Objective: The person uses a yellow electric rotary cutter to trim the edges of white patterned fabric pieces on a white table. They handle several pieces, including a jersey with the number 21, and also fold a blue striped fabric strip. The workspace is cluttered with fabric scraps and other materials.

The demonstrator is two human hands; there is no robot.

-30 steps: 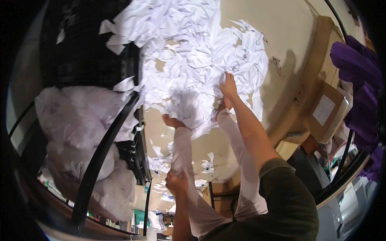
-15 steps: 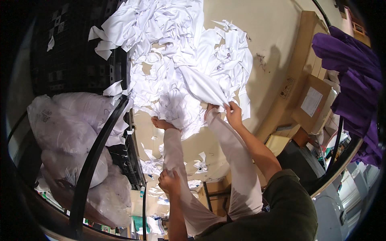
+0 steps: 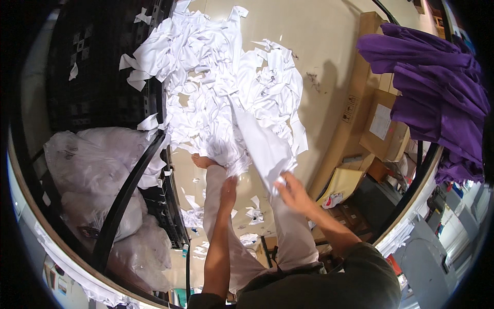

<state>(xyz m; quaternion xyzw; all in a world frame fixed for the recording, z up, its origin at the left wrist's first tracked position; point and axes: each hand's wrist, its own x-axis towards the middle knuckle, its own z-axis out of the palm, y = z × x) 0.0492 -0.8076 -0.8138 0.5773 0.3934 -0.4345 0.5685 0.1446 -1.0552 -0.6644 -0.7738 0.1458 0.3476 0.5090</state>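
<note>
My right hand (image 3: pixel 292 191) grips the near end of a white piece of cloth (image 3: pixel 260 141). The cloth stretches up from my fingers toward a wide heap of white fabric scraps (image 3: pixel 206 92) spread over the floor. My left hand (image 3: pixel 228 190) hangs in front of my left shin, a little below the heap's near edge. Motion smears its fingers, so I cannot see whether they hold anything. Both legs in pale trousers (image 3: pixel 293 232) reach to the heap, and one bare foot (image 3: pixel 202 161) touches its near edge.
At left, clear plastic bags (image 3: pixel 100 185) lie piled behind a black metal bar (image 3: pixel 126 198), beside a black rack (image 3: pixel 98 77). Cardboard boxes (image 3: pixel 378 121) line the right side. Purple fabric (image 3: pixel 432 87) hangs there. Small white scraps (image 3: pixel 254 213) dot the near floor.
My right hand has drawn the white cloth's end toward me, stretching it off the heap. My left hand has moved up and forward from my knee to the shin. The view has shifted slightly.
</note>
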